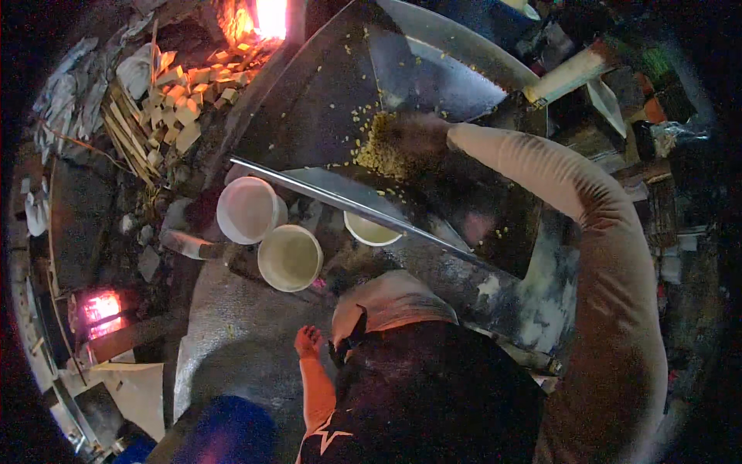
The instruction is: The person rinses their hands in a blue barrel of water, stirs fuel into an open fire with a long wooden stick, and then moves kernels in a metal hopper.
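My right arm (608,243), in a long pale sleeve, reaches over a large dark sheet-metal tray (313,110). My right hand (420,139) is blurred and dark at a heap of small yellowish kernels (382,156); its fingers cannot be made out. Loose kernels lie scattered over the tray floor around the heap. A bright metal rim (324,196) runs along the tray's near side. Below it stand white buckets (290,258), one partly hidden under the rim. I cannot make out my left hand anywhere in view.
A fire (255,23) burns at the top, beside chopped wood blocks (185,110) and thin sticks (127,136). Another fire (103,313) glows at lower left. A bare foot (309,342) lies near dark cloth (440,383). Cluttered items, including a pale cylinder (571,75), line the right side.
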A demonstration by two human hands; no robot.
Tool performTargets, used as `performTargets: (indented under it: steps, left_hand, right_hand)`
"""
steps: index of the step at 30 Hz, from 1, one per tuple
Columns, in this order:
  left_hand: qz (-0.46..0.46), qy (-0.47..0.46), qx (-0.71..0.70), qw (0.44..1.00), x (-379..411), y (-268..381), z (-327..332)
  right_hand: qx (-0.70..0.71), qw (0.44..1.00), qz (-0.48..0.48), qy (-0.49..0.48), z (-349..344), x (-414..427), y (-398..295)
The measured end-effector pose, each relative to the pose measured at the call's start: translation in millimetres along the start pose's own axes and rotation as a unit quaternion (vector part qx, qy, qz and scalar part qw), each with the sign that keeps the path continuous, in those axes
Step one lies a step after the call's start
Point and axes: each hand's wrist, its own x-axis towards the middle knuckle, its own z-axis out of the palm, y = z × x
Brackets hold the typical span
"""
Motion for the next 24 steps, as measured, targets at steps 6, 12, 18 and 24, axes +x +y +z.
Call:
performTargets:
  steps: [6, 12, 18, 24]
  left_hand:
    - [-0.047, 0.031, 0.005, 0.998, 8, 17, -60]
    - [-0.037, 0.118, 0.042, 0.991, -12, 10, -4]
    - [0.071, 0.076, 0.013, 0.994, 3, -18, -7]
    - [0.046, 0.053, 0.106, 0.992, 9, -12, -4]
  right_hand:
    - [-0.232, 0.956, -0.038, 0.178, 19, 40, 52]
    - [0.308, 0.935, -0.171, 0.034, 24, 21, 129]
    - [0.289, 0.923, 0.208, 0.148, 14, -15, 185]
    - [0.625, 0.774, 0.105, 0.005, 54, 17, 197]
